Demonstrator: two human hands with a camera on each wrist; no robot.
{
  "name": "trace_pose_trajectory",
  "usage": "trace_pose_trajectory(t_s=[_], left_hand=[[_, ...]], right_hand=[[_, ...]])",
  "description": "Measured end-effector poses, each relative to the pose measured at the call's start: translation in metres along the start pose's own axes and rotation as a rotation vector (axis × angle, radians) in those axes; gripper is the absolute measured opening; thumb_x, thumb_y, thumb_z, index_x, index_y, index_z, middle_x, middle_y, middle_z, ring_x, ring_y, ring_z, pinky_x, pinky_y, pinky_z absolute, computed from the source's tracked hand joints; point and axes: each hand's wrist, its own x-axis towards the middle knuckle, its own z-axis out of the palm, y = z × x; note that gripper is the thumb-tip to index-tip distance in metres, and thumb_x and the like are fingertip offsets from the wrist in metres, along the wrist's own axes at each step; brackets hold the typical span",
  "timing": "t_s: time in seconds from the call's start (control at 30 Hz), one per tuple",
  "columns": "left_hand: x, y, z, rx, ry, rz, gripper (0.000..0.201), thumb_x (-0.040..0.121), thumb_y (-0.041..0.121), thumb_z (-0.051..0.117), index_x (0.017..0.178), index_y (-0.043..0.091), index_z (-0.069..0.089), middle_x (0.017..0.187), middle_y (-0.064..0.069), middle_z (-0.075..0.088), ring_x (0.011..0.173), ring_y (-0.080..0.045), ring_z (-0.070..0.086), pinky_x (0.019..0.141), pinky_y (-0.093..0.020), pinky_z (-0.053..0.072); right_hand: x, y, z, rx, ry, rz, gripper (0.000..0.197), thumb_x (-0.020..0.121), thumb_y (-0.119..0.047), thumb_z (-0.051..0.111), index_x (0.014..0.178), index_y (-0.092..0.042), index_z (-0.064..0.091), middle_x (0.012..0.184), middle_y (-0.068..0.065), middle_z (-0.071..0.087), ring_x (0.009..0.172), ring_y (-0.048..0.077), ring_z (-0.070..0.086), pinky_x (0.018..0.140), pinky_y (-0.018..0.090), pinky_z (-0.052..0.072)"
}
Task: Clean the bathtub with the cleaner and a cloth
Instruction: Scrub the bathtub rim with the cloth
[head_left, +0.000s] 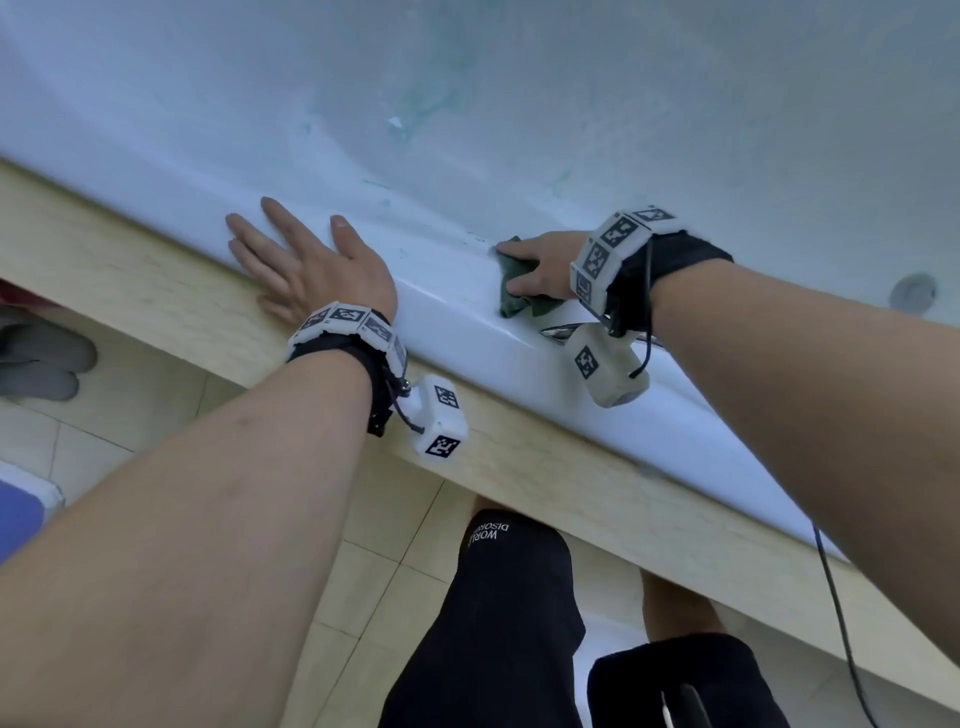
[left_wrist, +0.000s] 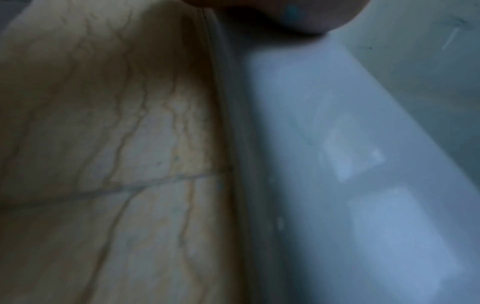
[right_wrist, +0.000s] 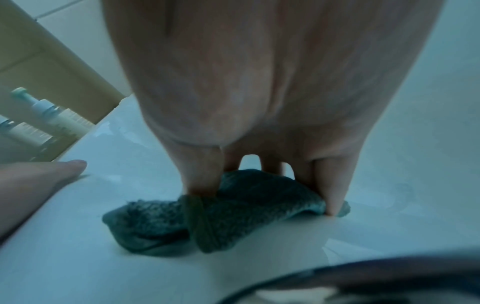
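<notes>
The white bathtub (head_left: 457, 291) runs diagonally across the head view, with faint green streaks (head_left: 431, 104) on its inner wall. A dark green cloth (head_left: 519, 301) lies bunched on the rim. My right hand (head_left: 540, 265) bears down on it, and in the right wrist view my right hand (right_wrist: 267, 197) has its thumb and little finger pinching the cloth (right_wrist: 233, 216) from both sides. My left hand (head_left: 306, 260) lies flat on the rim to the left, fingers spread, holding nothing. One of its fingertips (right_wrist: 52, 172) shows beside the cloth.
A beige stone ledge (head_left: 156, 270) borders the tub's near side, also in the left wrist view (left_wrist: 103, 144). A chrome handle (head_left: 561, 330) sits on the rim under my right wrist. Two pump bottles (right_wrist: 59, 117) stand on the ledge. Grey slippers (head_left: 41, 358) lie on the floor.
</notes>
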Motion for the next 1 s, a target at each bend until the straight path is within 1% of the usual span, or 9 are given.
trace_pose_trajectory(t_s=[0.13, 0.27, 0.43, 0.53, 0.67, 0.77, 0.83, 0.93, 1.0], left_hand=[[0.005, 0.005, -0.003, -0.035, 0.025, -0.011, 0.064, 0.099, 0.042, 0.031, 0.154, 0.016, 0.012, 0.162, -0.009, -0.004, 0.148, -0.024, -0.004, 0.113, -0.035, 0.017], [0.004, 0.005, -0.005, -0.037, 0.02, -0.008, 0.064, 0.099, 0.04, 0.032, 0.154, 0.015, 0.013, 0.161, -0.01, -0.003, 0.148, -0.025, -0.004, 0.113, -0.028, 0.01], [0.003, 0.005, -0.006, -0.022, 0.021, 0.008, 0.064, 0.098, 0.041, 0.032, 0.154, 0.016, 0.014, 0.161, -0.01, -0.003, 0.148, -0.027, -0.003, 0.114, -0.029, 0.008], [0.003, 0.005, -0.006, -0.027, 0.027, 0.016, 0.065, 0.098, 0.042, 0.033, 0.154, 0.016, 0.015, 0.161, -0.011, -0.002, 0.148, -0.028, -0.003, 0.114, -0.03, 0.007], [0.005, 0.005, -0.005, -0.036, 0.026, 0.025, 0.066, 0.097, 0.044, 0.033, 0.154, 0.017, 0.016, 0.161, -0.011, -0.003, 0.148, -0.029, -0.003, 0.115, -0.031, 0.008], [0.007, 0.004, -0.004, -0.026, 0.039, 0.03, 0.066, 0.096, 0.046, 0.032, 0.154, 0.018, 0.017, 0.161, -0.011, -0.003, 0.148, -0.029, -0.004, 0.116, -0.032, 0.01], [0.007, 0.004, -0.003, -0.016, 0.036, 0.034, 0.065, 0.097, 0.046, 0.032, 0.154, 0.019, 0.016, 0.161, -0.01, -0.003, 0.148, -0.028, -0.004, 0.116, -0.033, 0.009], [0.007, 0.004, -0.004, 0.003, 0.027, 0.026, 0.064, 0.097, 0.047, 0.032, 0.154, 0.022, 0.016, 0.161, -0.01, -0.004, 0.148, -0.028, -0.004, 0.116, -0.033, 0.01], [0.008, 0.004, -0.004, 0.012, 0.02, 0.029, 0.065, 0.096, 0.048, 0.031, 0.154, 0.023, 0.017, 0.161, -0.009, -0.004, 0.148, -0.028, -0.004, 0.115, -0.037, 0.015]], right_hand=[[0.004, -0.013, -0.003, 0.061, -0.002, 0.025, 0.059, 0.097, -0.039, 0.046, 0.149, -0.03, 0.021, 0.154, 0.004, 0.028, 0.136, 0.025, 0.033, 0.107, 0.032, 0.026], [0.009, -0.023, -0.002, 0.109, 0.006, 0.05, 0.057, 0.097, -0.036, 0.045, 0.149, -0.031, 0.022, 0.153, 0.004, 0.029, 0.134, 0.025, 0.035, 0.104, 0.03, 0.028], [0.008, -0.029, 0.007, 0.18, 0.034, 0.04, 0.056, 0.098, -0.036, 0.042, 0.149, -0.032, 0.021, 0.148, 0.002, 0.032, 0.128, 0.028, 0.04, 0.1, 0.032, 0.031], [0.008, -0.031, 0.011, 0.175, 0.035, -0.001, 0.048, 0.101, -0.031, 0.035, 0.148, -0.024, 0.027, 0.153, -0.001, 0.022, 0.134, 0.023, 0.032, 0.102, 0.031, 0.028], [0.015, -0.044, 0.018, 0.287, 0.108, -0.024, 0.054, 0.099, -0.037, 0.036, 0.149, -0.029, 0.018, 0.15, 0.007, 0.023, 0.129, 0.03, 0.038, 0.102, 0.035, 0.031], [0.019, -0.051, 0.023, 0.31, 0.145, -0.043, 0.056, 0.098, -0.039, 0.039, 0.149, -0.026, 0.021, 0.151, 0.014, 0.023, 0.133, 0.035, 0.033, 0.108, 0.042, 0.031], [0.017, -0.048, 0.027, 0.34, 0.189, -0.054, 0.056, 0.097, -0.04, 0.042, 0.149, -0.026, 0.023, 0.15, 0.014, 0.024, 0.133, 0.035, 0.034, 0.108, 0.044, 0.032], [0.011, -0.04, 0.035, 0.353, 0.231, -0.039, 0.054, 0.098, -0.041, 0.041, 0.148, -0.03, 0.024, 0.15, 0.007, 0.025, 0.131, 0.03, 0.036, 0.108, 0.033, 0.028], [0.007, -0.04, 0.037, 0.353, 0.26, -0.02, 0.052, 0.098, -0.042, 0.039, 0.147, -0.032, 0.024, 0.149, 0.003, 0.025, 0.13, 0.029, 0.036, 0.107, 0.031, 0.025]])
